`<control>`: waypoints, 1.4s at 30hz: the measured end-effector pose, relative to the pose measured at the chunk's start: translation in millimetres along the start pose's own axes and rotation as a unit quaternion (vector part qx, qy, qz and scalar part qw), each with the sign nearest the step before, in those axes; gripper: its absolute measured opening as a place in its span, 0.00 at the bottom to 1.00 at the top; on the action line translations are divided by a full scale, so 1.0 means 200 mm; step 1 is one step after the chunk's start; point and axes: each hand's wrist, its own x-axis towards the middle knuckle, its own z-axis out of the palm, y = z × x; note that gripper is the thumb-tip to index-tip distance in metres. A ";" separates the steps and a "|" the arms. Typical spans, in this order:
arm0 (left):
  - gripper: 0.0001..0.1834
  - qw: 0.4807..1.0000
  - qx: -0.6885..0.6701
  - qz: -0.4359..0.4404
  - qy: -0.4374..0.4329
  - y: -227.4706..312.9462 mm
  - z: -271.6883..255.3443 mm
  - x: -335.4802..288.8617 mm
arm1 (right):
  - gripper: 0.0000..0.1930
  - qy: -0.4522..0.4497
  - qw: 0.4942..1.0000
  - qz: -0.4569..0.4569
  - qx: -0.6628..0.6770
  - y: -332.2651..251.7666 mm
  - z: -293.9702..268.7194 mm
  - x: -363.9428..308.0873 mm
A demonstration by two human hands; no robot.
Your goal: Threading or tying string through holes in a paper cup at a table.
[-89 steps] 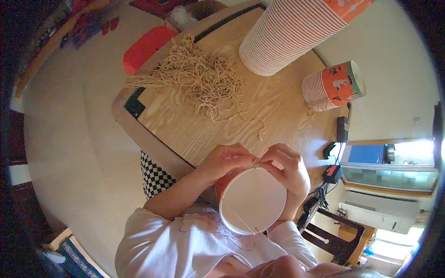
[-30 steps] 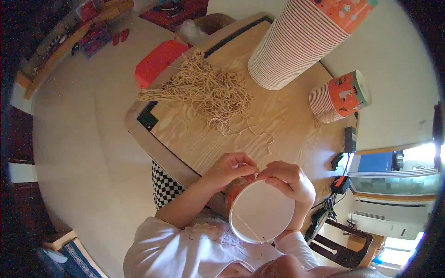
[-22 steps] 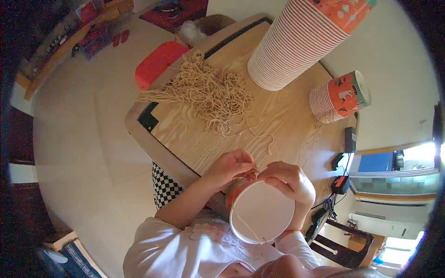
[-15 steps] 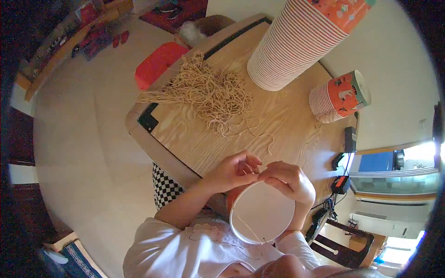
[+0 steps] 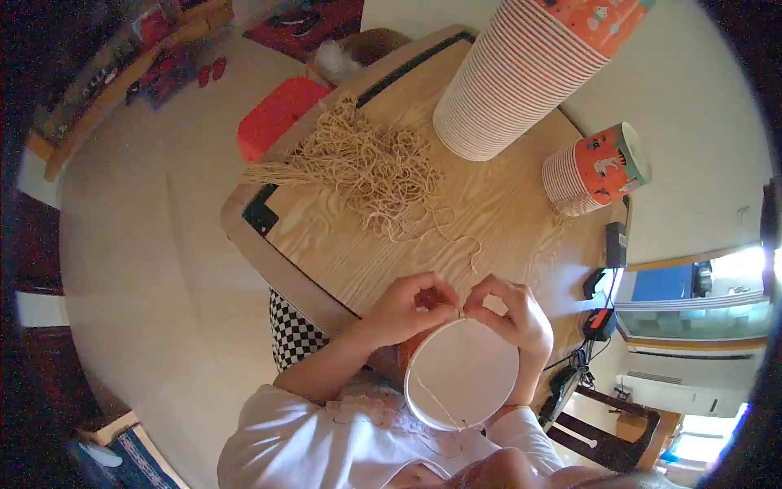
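Note:
A large paper cup (image 5: 466,379), white inside and orange outside, is held against my body with its mouth facing up. A tan string runs down its inside to the near rim. At the far rim, my left hand (image 5: 415,306) pinches the string, thumb against fingertips. Beside it, my right hand (image 5: 513,314) pinches there too, the fingertips of both hands almost touching. A loose heap of tan strings (image 5: 371,163) lies on the table beyond, one strand trailing toward my hands. The knot or loop between the fingertips is too small to make out.
A tall stack of paper cups (image 5: 513,81) stands on the wooden table (image 5: 326,261), with a shorter stack (image 5: 599,169) to its right. Black adapters and cables (image 5: 599,324) line the right edge. A red container (image 5: 281,118) sits beyond the table's left edge.
My fingers have drawn into tighter pinches at the cup's far rim, and my right hand has rounded into a loop of thumb and finger. The cup has barely moved.

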 end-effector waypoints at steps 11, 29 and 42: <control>0.09 0.993 0.078 0.079 0.044 0.02 0.05 -0.02 | 0.09 -0.055 0.996 -0.061 -0.024 0.11 0.02 0.04; 0.06 0.989 0.119 0.067 0.052 0.06 0.01 -0.04 | 0.05 -0.048 0.995 -0.082 -0.016 0.09 0.03 0.04; 0.07 0.991 0.099 0.070 0.052 0.03 0.00 -0.04 | 0.05 -0.022 0.999 -0.040 -0.007 0.05 0.03 0.05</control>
